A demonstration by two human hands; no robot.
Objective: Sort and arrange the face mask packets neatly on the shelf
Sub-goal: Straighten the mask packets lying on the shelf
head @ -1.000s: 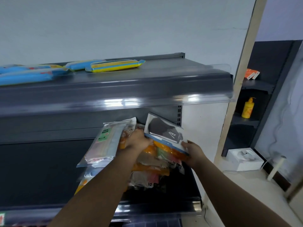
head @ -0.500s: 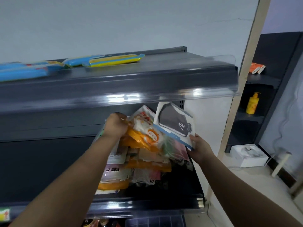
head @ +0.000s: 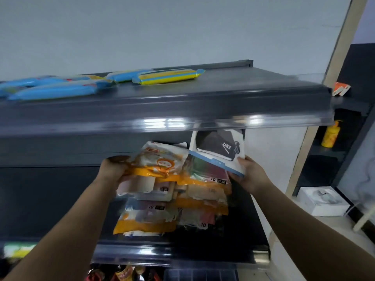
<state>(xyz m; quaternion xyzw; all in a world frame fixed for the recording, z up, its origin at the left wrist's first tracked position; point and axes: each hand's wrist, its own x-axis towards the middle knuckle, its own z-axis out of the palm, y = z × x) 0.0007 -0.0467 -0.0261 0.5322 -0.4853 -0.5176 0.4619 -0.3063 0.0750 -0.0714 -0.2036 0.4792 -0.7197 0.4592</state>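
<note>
Left hand [head: 113, 171] grips the orange-and-white mask packet [head: 160, 161] at its left edge. Right hand [head: 250, 175] pinches the black-mask packet [head: 219, 148], raised under the upper shelf [head: 182, 110]. Remaining packets [head: 172, 207] lie piled on the lower shelf [head: 233, 250]. Blue packs [head: 60, 91] rest on top.

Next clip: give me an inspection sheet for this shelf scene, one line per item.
Surface: dark middle shelf, bare at right; upper shelf above it.
Job's things: orange-and-white mask packets in a loose overlapping stack; black-mask packet raised at upper right.
Clutter: blue and yellow packets on the upper shelf.
Hands: left hand grips the stack's left edge; right hand grips the black-mask packet.
Cables: white cable at far right.
Surroundings: yellow bottle, white box.
</note>
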